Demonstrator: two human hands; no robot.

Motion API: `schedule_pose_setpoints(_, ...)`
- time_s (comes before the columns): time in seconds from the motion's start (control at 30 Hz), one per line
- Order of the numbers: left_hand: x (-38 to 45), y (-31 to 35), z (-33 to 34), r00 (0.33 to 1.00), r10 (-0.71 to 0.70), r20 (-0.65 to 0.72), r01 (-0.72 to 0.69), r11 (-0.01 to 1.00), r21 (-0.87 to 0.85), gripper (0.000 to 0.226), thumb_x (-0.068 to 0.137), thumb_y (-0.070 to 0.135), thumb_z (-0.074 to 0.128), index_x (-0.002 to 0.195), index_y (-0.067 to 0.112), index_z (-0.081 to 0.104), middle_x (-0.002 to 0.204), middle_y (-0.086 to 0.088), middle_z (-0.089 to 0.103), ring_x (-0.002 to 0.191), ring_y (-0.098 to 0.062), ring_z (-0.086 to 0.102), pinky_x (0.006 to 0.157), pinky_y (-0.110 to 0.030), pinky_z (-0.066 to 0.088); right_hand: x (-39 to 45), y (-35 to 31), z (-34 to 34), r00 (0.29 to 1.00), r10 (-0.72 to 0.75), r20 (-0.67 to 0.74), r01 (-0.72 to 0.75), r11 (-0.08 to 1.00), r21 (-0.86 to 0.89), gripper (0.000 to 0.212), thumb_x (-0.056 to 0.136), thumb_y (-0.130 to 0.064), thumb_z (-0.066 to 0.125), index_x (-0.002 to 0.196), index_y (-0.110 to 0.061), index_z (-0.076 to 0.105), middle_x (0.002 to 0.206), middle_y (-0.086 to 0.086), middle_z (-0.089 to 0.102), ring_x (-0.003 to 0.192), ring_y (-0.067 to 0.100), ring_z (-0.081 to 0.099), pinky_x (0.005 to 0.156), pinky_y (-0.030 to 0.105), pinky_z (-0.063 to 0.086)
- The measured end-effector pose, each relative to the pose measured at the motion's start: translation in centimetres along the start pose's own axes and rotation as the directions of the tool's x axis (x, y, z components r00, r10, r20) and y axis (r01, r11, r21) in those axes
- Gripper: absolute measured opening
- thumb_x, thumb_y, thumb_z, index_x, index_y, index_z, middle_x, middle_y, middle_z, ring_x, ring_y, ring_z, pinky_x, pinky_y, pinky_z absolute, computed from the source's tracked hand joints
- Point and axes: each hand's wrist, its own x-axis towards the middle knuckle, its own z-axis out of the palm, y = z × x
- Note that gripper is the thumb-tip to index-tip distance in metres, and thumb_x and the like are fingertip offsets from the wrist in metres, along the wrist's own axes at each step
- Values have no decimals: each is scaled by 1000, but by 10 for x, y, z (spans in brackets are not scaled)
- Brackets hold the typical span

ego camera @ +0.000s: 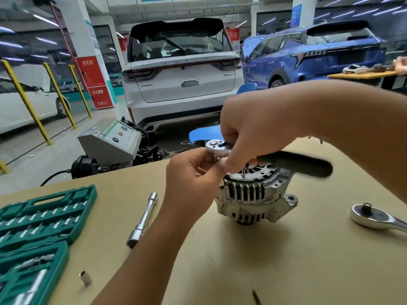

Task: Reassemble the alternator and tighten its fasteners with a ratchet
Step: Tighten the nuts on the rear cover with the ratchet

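Observation:
A silver alternator (253, 197) stands on the tan table (275, 260), finned housing facing me. Above it I hold a small ratchet (217, 148) with a black handle (304, 165) stretching right, blurred. My right hand (253, 133) grips the ratchet just behind its chrome head. My left hand (193, 172) pinches something under the head with its fingertips; what it pinches is hidden. A thin bit or bolt (243, 172) reaches down from the hands onto the alternator's top.
An open green socket case (41, 225) lies at the left edge. A chrome extension bar (144, 219) and a small loose socket (85, 277) lie near it. A larger ratchet (376, 216) rests at the right. A dark bit (256, 297) lies near the front. Cars and a machine stand behind.

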Motion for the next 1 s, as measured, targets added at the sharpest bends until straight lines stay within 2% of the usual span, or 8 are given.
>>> schedule_pose_setpoints(0.13, 1, -3, -2, 999, -23, 41, 23, 1000, -11, 11, 90, 9, 76, 87, 19, 79, 73, -12, 70, 63, -44, 55, 52, -52, 48, 4, 5, 9, 979, -45, -200, 7, 982, -188, 14, 86, -16, 61, 81, -20, 73, 71, -2, 65, 64, 20, 60, 49, 26, 45)
schedule_pose_setpoints(0.27, -3, 1, 4, 998, 63, 26, -64, 998, 22, 13, 87, 13, 80, 91, 26, 79, 71, 9, 73, 50, -8, 53, 50, -34, 50, 0, 0, 1, 999, 44, 2, -44, 999, 30, 30, 74, -32, 80, 56, -14, 65, 48, -3, 64, 46, 14, 62, 41, 20, 41)
schedule_pose_setpoints(0.33, -3, 0, 2, 996, 68, 56, -70, 997, 37, 10, 87, 14, 78, 93, 22, 80, 72, 8, 73, 53, -15, 56, 51, -37, 51, -1, 0, -2, 997, 51, 65, -54, 998, 44, 21, 71, -29, 82, 59, -17, 70, 53, -5, 68, 45, 7, 60, 38, 18, 41)
schedule_pose_setpoints(0.47, -2, -3, 1, 999, 16, 43, -17, 999, 31, 9, 89, 7, 77, 88, 16, 78, 66, 0, 69, 55, -12, 52, 51, -33, 47, 5, 3, 10, 986, -24, -163, -2, 987, -159, 11, 83, -13, 63, 82, -18, 73, 71, -2, 65, 61, 17, 56, 47, 23, 39)
schedule_pose_setpoints(0.63, -3, 0, 5, 1000, 12, -1, -12, 999, 51, 7, 89, 15, 79, 90, 22, 81, 72, 4, 75, 56, -22, 61, 52, -36, 53, 1, 1, 1, 998, 30, 48, -29, 1000, -8, 19, 72, -27, 82, 64, -20, 66, 52, -6, 67, 53, 13, 67, 43, 22, 44)
schedule_pose_setpoints(0.8, -1, 0, 2, 999, -36, -6, 36, 999, 20, 15, 89, 15, 78, 86, 29, 78, 71, 1, 74, 61, -32, 63, 46, -40, 46, 6, 6, 11, 975, -49, -216, 11, 985, -174, 5, 85, -21, 68, 82, -18, 70, 68, -3, 63, 60, 16, 58, 47, 26, 43)
schedule_pose_setpoints(0.9, -2, -1, 0, 1000, -13, -26, 15, 999, 48, 14, 86, 14, 82, 91, 27, 79, 72, 8, 75, 58, -11, 66, 52, -27, 54, 2, 5, 4, 1000, 19, -15, -19, 1000, 21, 28, 74, -36, 82, 64, -19, 61, 48, -4, 64, 45, 14, 63, 38, 21, 41)
schedule_pose_setpoints(1.0, -2, -1, -4, 999, 0, -32, 2, 999, 54, 21, 86, 8, 80, 89, 29, 76, 73, 6, 75, 62, -15, 68, 55, -28, 57, 4, 6, 3, 1000, -2, 5, 2, 1000, -14, 9, 74, -25, 79, 70, -22, 71, 58, -6, 68, 57, 13, 67, 46, 23, 48)
